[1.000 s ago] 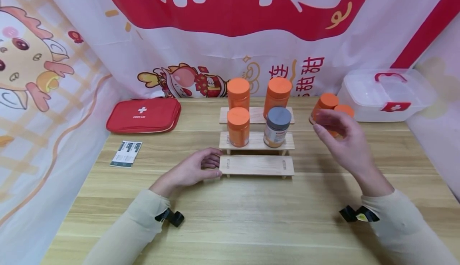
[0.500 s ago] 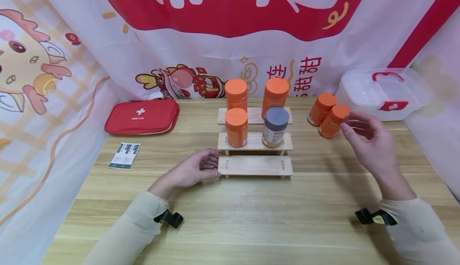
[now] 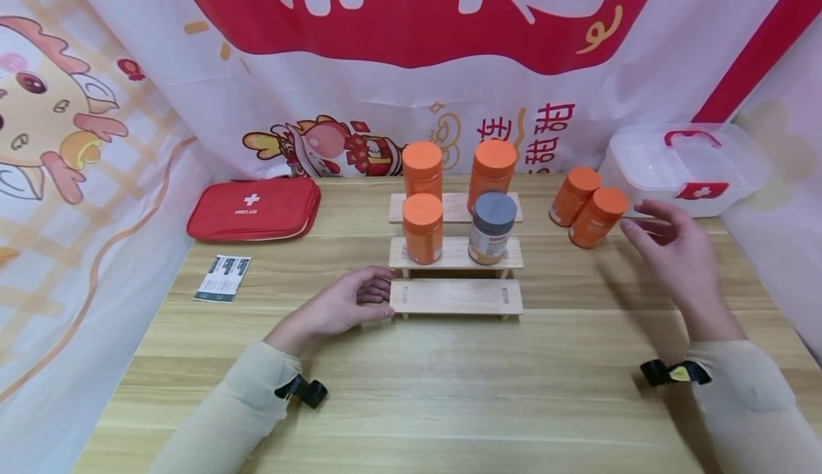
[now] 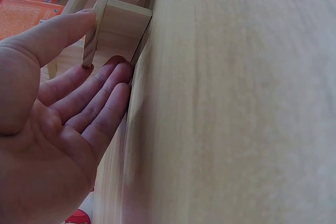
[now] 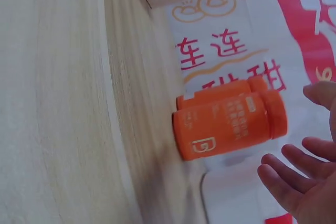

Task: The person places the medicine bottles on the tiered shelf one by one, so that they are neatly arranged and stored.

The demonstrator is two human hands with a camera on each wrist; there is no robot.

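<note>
A three-tier wooden display stand (image 3: 457,296) sits mid-table. My left hand (image 3: 343,303) grips the left end of its lowest step; in the left wrist view the board's end (image 4: 90,45) lies between thumb and index fingertip. Two orange-capped jars (image 3: 422,228) are on the stand's left side. On its right are another orange jar (image 3: 492,170) and a grey-capped jar (image 3: 491,230). Two more orange jars (image 3: 599,220) stand together on the table to the right. My right hand (image 3: 677,256), fingers loosely spread and holding nothing, is just right of the nearer one (image 5: 228,127).
At the back right stands a clear-lidded white first-aid box (image 3: 690,167), behind the right hand. A red first-aid pouch (image 3: 255,208) lies at the back left, with a small printed card (image 3: 223,278) in front of it. A printed cloth (image 3: 411,96) hangs behind the table.
My right hand has drawn back rightward from the two orange jars on the table, so both now show fully. My left hand stays at the stand's end.
</note>
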